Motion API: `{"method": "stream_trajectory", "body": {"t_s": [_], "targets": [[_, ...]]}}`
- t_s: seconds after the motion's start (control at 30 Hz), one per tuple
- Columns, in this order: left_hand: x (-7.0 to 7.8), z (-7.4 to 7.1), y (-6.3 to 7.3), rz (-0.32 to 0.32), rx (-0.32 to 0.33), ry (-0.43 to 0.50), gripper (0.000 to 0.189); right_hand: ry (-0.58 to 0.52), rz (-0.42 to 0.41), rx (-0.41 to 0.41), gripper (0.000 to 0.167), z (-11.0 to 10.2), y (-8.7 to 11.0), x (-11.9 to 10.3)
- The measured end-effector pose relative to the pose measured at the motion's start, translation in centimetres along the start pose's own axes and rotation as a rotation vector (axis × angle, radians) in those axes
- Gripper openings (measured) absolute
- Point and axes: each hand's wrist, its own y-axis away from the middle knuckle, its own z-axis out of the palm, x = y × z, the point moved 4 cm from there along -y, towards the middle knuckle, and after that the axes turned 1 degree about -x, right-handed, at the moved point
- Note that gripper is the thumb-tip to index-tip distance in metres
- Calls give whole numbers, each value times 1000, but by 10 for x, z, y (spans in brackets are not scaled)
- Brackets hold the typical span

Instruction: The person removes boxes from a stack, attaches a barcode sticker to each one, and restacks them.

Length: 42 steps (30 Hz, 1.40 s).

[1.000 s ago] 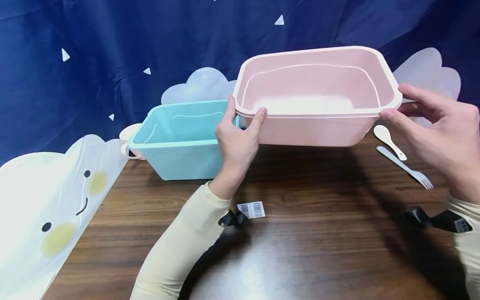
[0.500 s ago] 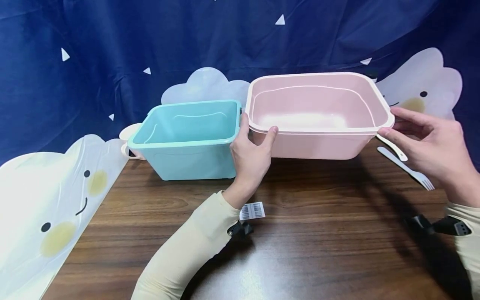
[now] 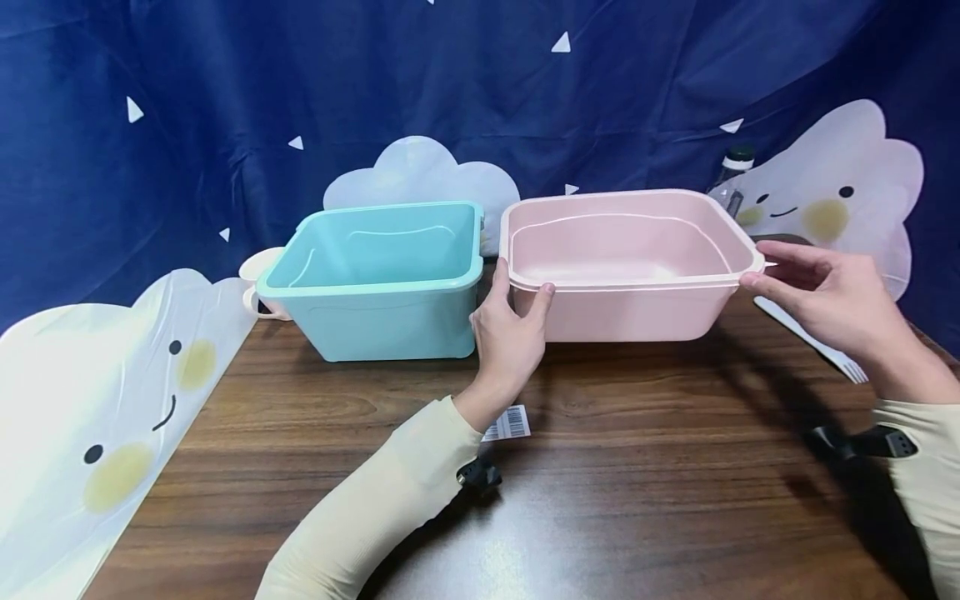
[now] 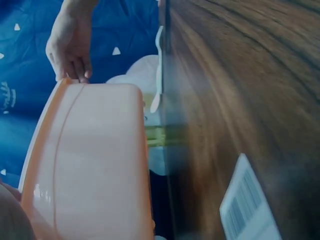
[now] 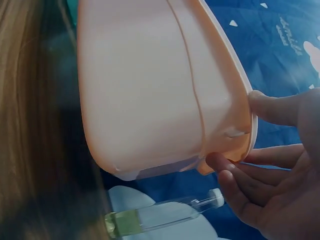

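Note:
Both hands hold a pale pink plastic bin (image 3: 622, 315) by its rim, with its open side up, low over the wooden table. At its front left corner, my left hand (image 3: 510, 346) grips the rim, thumb on the front edge. My right hand (image 3: 832, 292) pinches the right end of the rim, and in the right wrist view its fingers curl under the lip (image 5: 252, 117). A strip of background shows between the bin's base and the tabletop in the left wrist view. Just left of it stands a turquoise bin (image 3: 367, 325), close by my left hand.
A pinkish mug (image 3: 258, 267) stands behind the turquoise bin. A pale fork (image 3: 813, 340) lies near my right hand. A bottle (image 3: 735, 167) stands at the back right. A barcode label (image 3: 512, 422) lies by my left wrist. A blue curtain (image 3: 225, 83) hangs behind.
Both hands have lowered the pink bin toward the table, beside the turquoise bin. The bottle behind it has come into view, while the spoon on the right is now covered.

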Motion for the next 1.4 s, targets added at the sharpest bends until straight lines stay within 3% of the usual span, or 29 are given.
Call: {"method": "stream_trajectory", "body": {"t_s": [0.67, 1.4], "targets": [[-27, -8, -5, -67, -40, -64, 70, 18, -25, -42, 52, 28, -14, 7], [-30, -5, 1, -100, -136, -109, 79, 91, -24, -66, 54, 26, -12, 16]]}}
